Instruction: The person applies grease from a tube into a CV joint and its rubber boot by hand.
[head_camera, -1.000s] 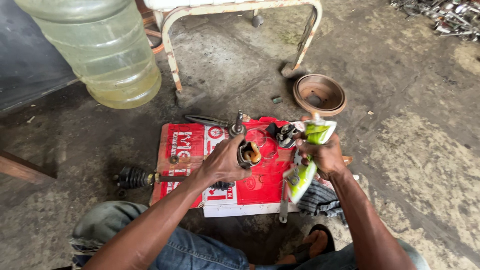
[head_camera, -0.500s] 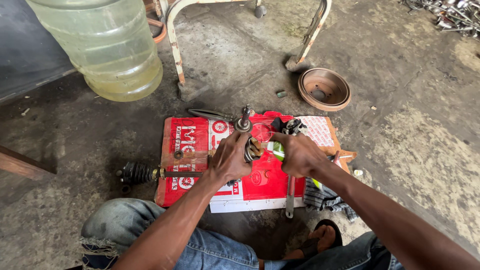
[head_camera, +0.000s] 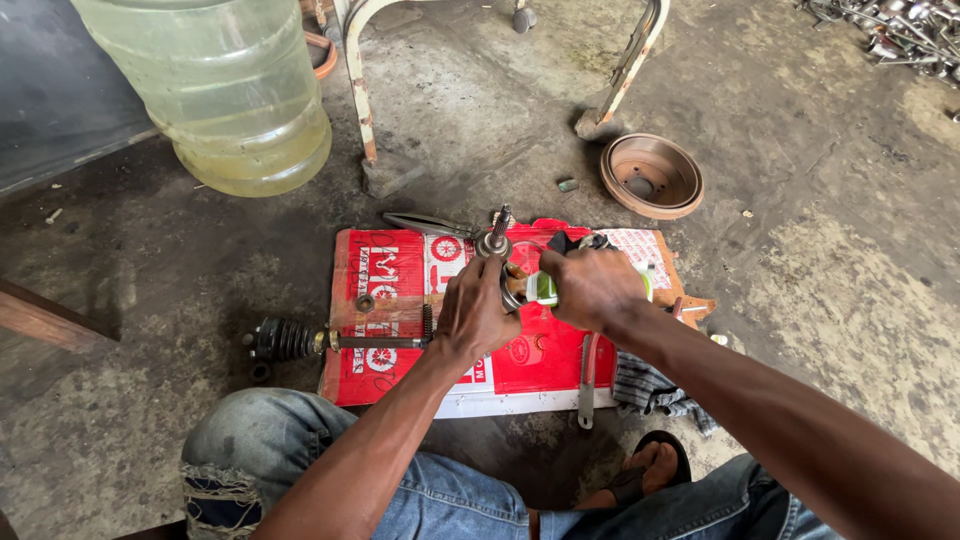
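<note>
- Grease packing looks like the step in hand: the left hand (head_camera: 475, 310) is clamped around a CV joint (head_camera: 497, 248) held upright over the red cardboard sheet (head_camera: 400, 330), stub pointing up and away.
- Right hand (head_camera: 592, 287) is closed on a green-and-white grease sachet (head_camera: 545, 289), its end pressed against the joint's open side; both hands sit close together.
- To do this well, I judge the joint should stay steady and tilted toward the sachet, with a slow squeeze so the grease goes into the housing and not onto the cardboard.
- Drive shaft (head_camera: 380, 342) with its black rubber boot (head_camera: 280, 338) lies across the cardboard's left edge, just beside the left wrist.
- Large clear water jug (head_camera: 215, 90) stands well apart, top left, holding a shallow layer of yellowish liquid.
- Rusty brake drum (head_camera: 652, 175) lies open side up on the concrete; nothing shows inside it.
</note>
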